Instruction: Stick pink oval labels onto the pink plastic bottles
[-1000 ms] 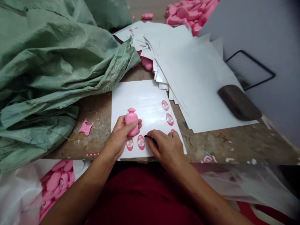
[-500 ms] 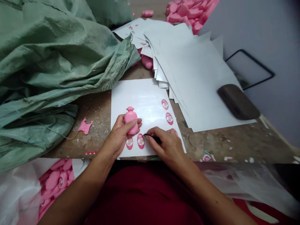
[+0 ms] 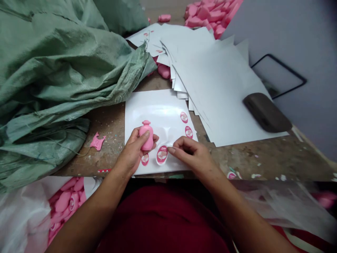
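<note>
My left hand [image 3: 134, 149] is closed around a small pink bottle [image 3: 146, 137], held upright with its neck pointing away from me. Thumb and forefinger of my right hand [image 3: 191, 153] pinch the edge of an oval pink-and-white sticker [image 3: 162, 155], which is raised off the white sticker sheet [image 3: 147, 100]. Another oval sticker [image 3: 144, 160] lies on the sheet just below the bottle. More stickers [image 3: 189, 132] run along the sheet's right side. Whether my right palm hides anything else, I cannot tell.
Green woven sacking [image 3: 65, 70] covers the table's left side. Fanned white sheets [image 3: 210, 88] lie at the right under a dark rounded object [image 3: 267, 112]. Pink bottles are heaped [image 3: 207, 15] at the back and in a white bag [image 3: 64, 203] below left. A pink scrap [image 3: 97, 141] lies left.
The oval sticker has come up from the sheet in my right fingers. A slim black tool seen in that hand before is out of sight. The left hand still holds the bottle.
</note>
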Demonstrator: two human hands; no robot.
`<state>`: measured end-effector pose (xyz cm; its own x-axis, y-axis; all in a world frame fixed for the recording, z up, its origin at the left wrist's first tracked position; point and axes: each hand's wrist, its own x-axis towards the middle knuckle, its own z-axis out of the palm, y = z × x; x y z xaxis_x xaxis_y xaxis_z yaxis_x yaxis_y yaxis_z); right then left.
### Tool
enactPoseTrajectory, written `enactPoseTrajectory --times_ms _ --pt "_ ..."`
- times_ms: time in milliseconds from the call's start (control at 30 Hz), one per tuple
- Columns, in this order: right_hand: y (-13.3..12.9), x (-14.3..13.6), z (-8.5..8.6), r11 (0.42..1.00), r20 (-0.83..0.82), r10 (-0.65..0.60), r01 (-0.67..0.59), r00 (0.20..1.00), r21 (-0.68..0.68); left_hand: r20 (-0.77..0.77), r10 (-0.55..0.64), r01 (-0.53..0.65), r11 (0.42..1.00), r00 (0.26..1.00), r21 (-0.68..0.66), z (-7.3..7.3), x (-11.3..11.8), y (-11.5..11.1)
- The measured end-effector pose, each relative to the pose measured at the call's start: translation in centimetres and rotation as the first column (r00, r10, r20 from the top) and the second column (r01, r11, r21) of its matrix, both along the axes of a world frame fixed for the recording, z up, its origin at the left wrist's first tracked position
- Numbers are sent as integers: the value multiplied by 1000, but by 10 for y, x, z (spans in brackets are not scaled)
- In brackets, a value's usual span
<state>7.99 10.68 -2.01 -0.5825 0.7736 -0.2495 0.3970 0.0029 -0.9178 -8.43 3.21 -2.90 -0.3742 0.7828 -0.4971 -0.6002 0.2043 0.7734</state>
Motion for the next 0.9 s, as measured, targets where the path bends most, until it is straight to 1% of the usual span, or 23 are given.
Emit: enactPoseTrajectory --times_ms 33,67,133,300,367,533,733,900 --pt "2 2 4 998 -50 -26 24 998 -50 -25 -13 14 1000 1000 8 1 1 -1" --pt "3 3 8 997 -79 -41 36 996 -72 -45 -28 28 999 999 14 2 2 -3" --pt "4 2 13 997 -103 -44 37 994 -69 -45 -65 66 998 997 23 7 6 -5" --pt "2 -5 18 999 -142 -38 36 989 -17 154 -135 124 989 979 76 25 19 -11" --pt "1 -6 18 999 -146 -37 37 989 0 181 -165 152 985 970 83 29 22 -13" --pt "0 -4 14 998 -124 -39 44 992 40 156 -225 213 973 962 91 30 25 -15" --pt "0 -2 11 996 -65 -46 51 997 73 123 -233 224 971 965 82 30 27 -16" --pt "0 0 10 995 -57 -45 50 997 92 87 -253 247 966 964 72 33 26 -20"
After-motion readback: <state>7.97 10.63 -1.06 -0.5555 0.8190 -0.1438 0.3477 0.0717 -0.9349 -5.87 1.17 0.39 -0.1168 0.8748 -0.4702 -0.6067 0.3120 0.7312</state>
